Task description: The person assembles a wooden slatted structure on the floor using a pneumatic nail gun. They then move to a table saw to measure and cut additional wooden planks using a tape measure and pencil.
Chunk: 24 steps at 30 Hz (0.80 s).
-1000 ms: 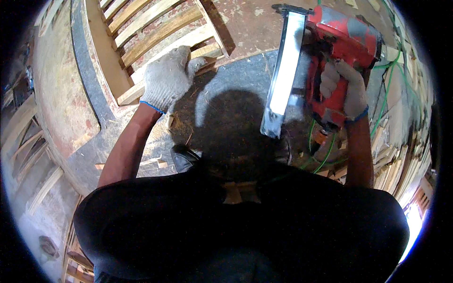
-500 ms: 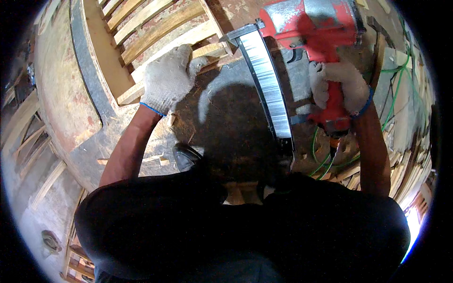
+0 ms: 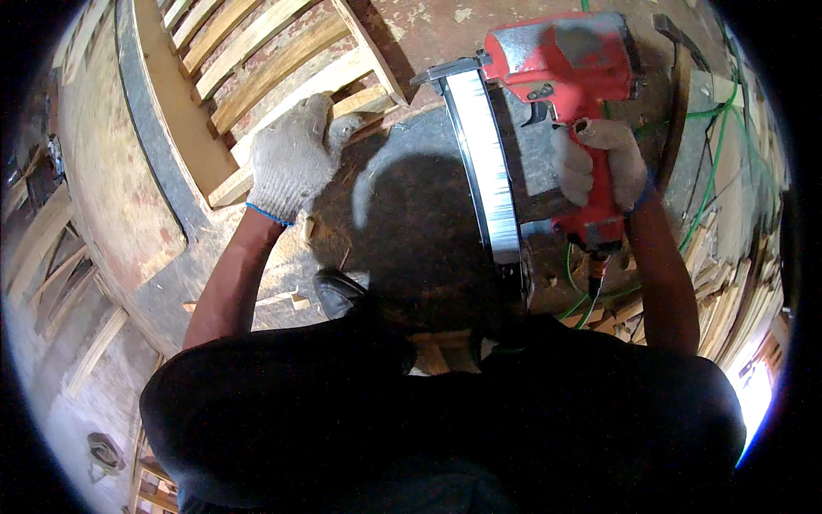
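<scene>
My left hand (image 3: pixel 294 158), in a knitted grey-white glove with a blue cuff, is closed over the near slat of a slatted wooden frame (image 3: pixel 175 116) at the upper left. In my right hand (image 3: pixel 620 154), gloved likewise, is the handle of a red nail gun (image 3: pixel 561 68). My fingers wrap the grip below the black trigger (image 3: pixel 536 113). The gun's long magazine (image 3: pixel 488 171) slants down toward my knees, with a bright strip of nails along it. Its nose points left, just right of the frame's end board (image 3: pixel 372 51), and appears apart from it.
A hammer (image 3: pixel 681 47) lies right of the nail gun. Green hose (image 3: pixel 715 184) loops over the floor at the right, beside piled wood strips (image 3: pixel 728 295). My black shoe (image 3: pixel 338 293) stands near wood scraps. More wood strips (image 3: pixel 96 347) lie at the left.
The nail gun has drawn away from the frame's corner, its nose now off the wood. My left hand keeps its hold on the slat; the view has shifted slightly.
</scene>
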Tool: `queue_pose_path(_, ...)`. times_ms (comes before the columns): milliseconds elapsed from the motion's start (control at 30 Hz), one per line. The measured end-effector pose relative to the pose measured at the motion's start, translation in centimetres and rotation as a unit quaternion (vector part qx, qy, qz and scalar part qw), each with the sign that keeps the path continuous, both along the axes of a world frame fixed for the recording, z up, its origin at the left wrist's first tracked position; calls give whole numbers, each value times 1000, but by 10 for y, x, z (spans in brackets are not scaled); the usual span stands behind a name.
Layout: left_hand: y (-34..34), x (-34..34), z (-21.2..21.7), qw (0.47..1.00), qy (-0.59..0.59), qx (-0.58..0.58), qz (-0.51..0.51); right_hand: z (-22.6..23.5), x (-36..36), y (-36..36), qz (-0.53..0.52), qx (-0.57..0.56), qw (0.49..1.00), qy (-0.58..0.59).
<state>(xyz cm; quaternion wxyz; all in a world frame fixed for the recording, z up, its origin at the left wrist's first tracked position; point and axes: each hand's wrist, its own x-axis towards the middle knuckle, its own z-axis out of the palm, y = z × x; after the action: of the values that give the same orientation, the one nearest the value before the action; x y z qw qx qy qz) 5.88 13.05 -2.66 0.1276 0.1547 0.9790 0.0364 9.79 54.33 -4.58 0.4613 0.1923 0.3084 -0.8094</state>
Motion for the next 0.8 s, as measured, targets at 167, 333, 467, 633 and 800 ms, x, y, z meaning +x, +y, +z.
queue_pose_path(167,1,0,3,1000,-10,2,2,-15,2,-8,-8,-53,999,0)
queue_pose_path(333,2,0,5,1000,-14,-10,6,-16,2,-13,19,-20,999,-15)
queue_pose_path(467,6,-1,7,999,-25,-27,14,-21,0,-14,33,-48,998,4)
queue_pose_path(633,4,-1,6,1000,-9,-1,6,-18,-5,-18,39,-74,996,19)
queue_pose_path(800,4,1,3,1000,4,-21,0,-25,-7,-16,46,-110,993,-15)
